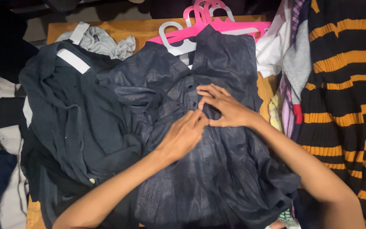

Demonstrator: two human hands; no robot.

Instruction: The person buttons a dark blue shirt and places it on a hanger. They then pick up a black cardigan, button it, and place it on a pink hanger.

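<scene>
A dark navy button-up shirt [229, 63] lies spread flat on a wooden table [119, 29], collar toward the far edge. Both hands meet at its button placket near the middle. My left hand [183, 135] pinches the placket fabric from the near left. My right hand [223, 108] grips the placket from the right, fingers curled over the cloth beside a small dark button [190, 86]. The shirt's lower half covers the near table edge.
Another dark garment [64, 106] with a white tag is heaped to the left. A grey cloth [102, 42] lies at the back left. Pink and white hangers [208, 21] lie behind the collar. A black-and-orange striped knit [348, 85] and mixed clothes hang at the right.
</scene>
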